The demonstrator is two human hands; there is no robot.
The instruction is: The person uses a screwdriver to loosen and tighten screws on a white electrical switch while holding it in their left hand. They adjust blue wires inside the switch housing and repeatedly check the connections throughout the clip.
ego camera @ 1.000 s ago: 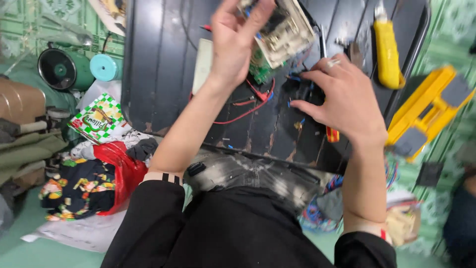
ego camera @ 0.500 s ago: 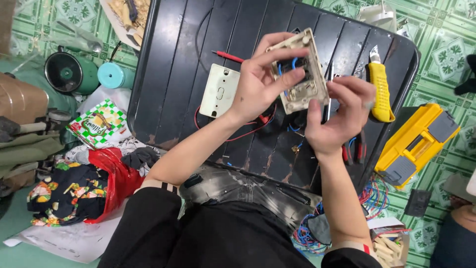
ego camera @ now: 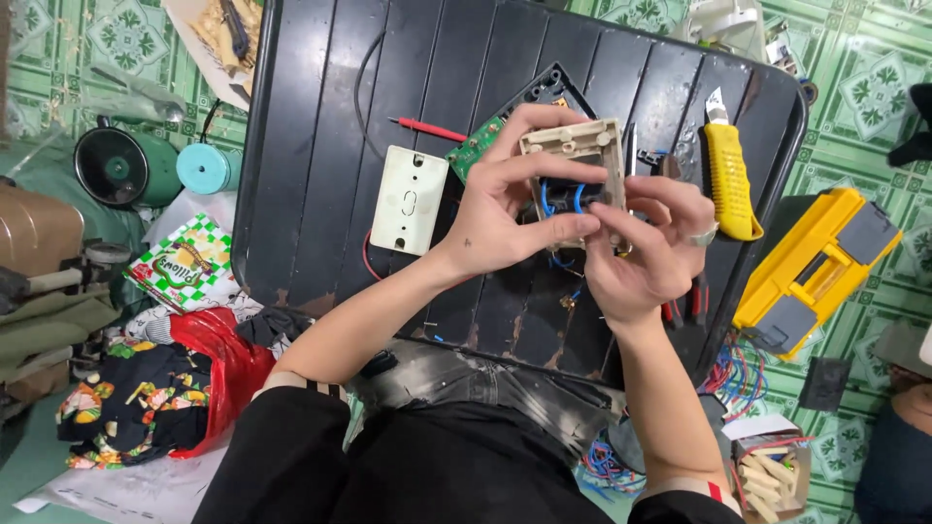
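Black ribbed tray under grip. White cover plate flat on tray, just left of grip. Red probe and green circuit board up-left of grip. Yellow utility knife just right, blade pointing away. Yellow case farther right, on green patterned floor tiles. Small fan and teal roll far left. Red bag lower left. Bundle of coloured wires lower right.
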